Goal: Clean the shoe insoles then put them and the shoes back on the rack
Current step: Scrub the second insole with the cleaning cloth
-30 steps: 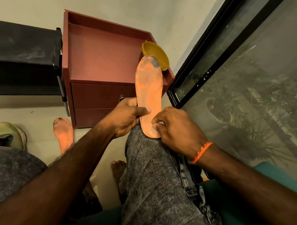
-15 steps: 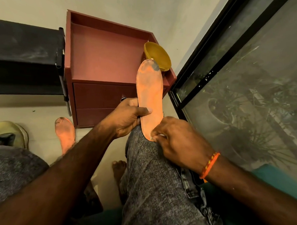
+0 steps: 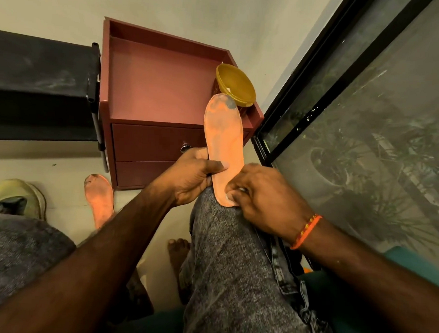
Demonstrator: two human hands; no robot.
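Head view: both hands, left hand and right hand, pinch an unbranded orange insole on the knee.

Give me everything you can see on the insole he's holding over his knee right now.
The held insole is a flat, thin orange piece, foam-like by its look, with grey grime darkest at the toe end and paler smudges along its length. It stands nearly upright, toe end up in front of the red cabinet, heel end resting on the knee. The left hand grips its left edge, thumb across the face; the right hand pinches the heel end, something pale under its fingers.
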